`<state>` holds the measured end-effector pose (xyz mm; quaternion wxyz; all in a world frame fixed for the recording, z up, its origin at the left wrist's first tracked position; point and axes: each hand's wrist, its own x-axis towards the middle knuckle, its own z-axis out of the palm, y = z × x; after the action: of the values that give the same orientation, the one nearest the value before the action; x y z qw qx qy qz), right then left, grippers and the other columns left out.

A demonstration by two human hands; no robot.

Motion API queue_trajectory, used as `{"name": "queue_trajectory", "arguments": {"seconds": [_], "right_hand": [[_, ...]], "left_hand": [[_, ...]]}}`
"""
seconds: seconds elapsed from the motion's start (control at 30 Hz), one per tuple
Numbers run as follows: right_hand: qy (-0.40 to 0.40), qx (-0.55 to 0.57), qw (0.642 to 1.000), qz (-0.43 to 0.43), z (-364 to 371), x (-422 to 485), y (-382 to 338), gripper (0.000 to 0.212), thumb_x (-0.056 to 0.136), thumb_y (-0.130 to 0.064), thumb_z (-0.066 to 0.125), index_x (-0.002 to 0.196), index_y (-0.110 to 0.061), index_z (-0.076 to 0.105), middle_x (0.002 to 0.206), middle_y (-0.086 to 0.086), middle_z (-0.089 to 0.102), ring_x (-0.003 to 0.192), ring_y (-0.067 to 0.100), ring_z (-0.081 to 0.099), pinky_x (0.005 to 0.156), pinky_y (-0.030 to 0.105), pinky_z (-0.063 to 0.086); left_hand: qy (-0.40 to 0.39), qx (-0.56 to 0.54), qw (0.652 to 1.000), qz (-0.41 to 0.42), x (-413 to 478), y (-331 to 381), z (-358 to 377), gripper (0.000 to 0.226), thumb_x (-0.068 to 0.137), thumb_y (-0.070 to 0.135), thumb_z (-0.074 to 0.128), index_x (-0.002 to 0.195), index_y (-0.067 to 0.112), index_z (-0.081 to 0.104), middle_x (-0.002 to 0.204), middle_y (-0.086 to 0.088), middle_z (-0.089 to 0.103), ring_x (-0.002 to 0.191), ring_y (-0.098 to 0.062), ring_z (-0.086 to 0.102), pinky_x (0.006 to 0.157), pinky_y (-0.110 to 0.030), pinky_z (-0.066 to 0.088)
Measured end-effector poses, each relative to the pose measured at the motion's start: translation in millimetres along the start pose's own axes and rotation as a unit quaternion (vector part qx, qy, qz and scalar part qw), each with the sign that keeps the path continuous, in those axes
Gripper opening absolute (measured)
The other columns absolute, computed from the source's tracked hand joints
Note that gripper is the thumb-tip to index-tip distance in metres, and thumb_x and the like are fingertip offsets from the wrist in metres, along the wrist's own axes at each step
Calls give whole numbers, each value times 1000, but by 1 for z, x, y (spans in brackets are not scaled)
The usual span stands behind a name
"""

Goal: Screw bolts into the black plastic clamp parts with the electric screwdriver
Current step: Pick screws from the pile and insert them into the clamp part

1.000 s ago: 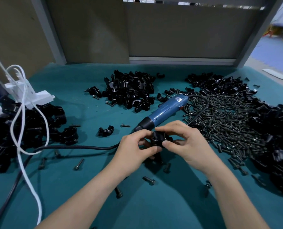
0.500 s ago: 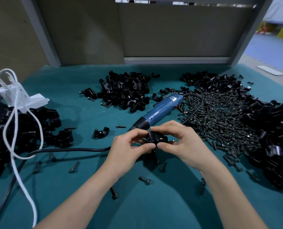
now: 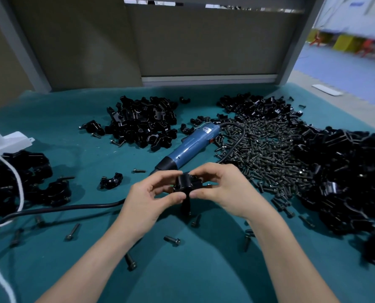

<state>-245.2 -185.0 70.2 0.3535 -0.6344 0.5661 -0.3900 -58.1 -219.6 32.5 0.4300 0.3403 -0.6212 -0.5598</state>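
Both hands, left hand (image 3: pixel 151 195) and right hand (image 3: pixel 223 189), pinch one black clamp part (image 3: pixel 187 183) just above the desk (image 3: pixel 182 276), fingers clamped on it; likely seating a bolt. Electric screwdriver (image 3: pixel 188 147) lies idle behind; next, pick it up

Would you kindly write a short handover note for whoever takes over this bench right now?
Left hand: pinches the black clamp part from its left side.
Right hand: pinches the same part from the right.
The electric screwdriver lies unheld on the teal mat, just behind the hands. The bolt pile is to its right, with the rear clamp pile behind and loose bolts near the arms.
Done: one part is picked up. I cannot tell whether a bolt sits in it.
Left: seat a bolt, take the screwdriver, drive it, then repeat.
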Motion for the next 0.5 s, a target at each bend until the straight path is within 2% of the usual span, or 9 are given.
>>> {"name": "queue_trajectory", "arguments": {"seconds": [0.13, 0.3, 0.5], "right_hand": [[-7, 14, 1000, 11, -1, 0, 0, 35, 70, -7, 83, 85, -36, 70, 88, -10, 73, 90, 2, 67, 93, 29, 51], [-9, 30, 999, 32, -2, -1, 1, 32, 71, -4, 82, 92, -26, 73, 90, -10, 74, 92, 0, 68, 93, 25, 51], [-6, 23, 999, 48, -3, -1, 1, 33, 70, -5, 84, 93, -25, 72, 95, -4, 74, 95, 7, 69, 97, 37, 51]], "left_hand": [[0, 19, 1000, 15, -1, 3, 1, 31, 61, 18, 77, 92, 20, 73, 92, 3, 76, 83, -4, 68, 70, -13, 51], [3, 15, 1000, 23, -1, 3, 2, 28, 61, 17, 77, 88, 25, 74, 91, 3, 76, 83, -5, 68, 71, -13, 51], [-12, 22, 999, 30, -2, 3, 2, 36, 64, 22, 78, 95, 41, 75, 101, 3, 74, 92, -8, 68, 76, -16, 53]]}}
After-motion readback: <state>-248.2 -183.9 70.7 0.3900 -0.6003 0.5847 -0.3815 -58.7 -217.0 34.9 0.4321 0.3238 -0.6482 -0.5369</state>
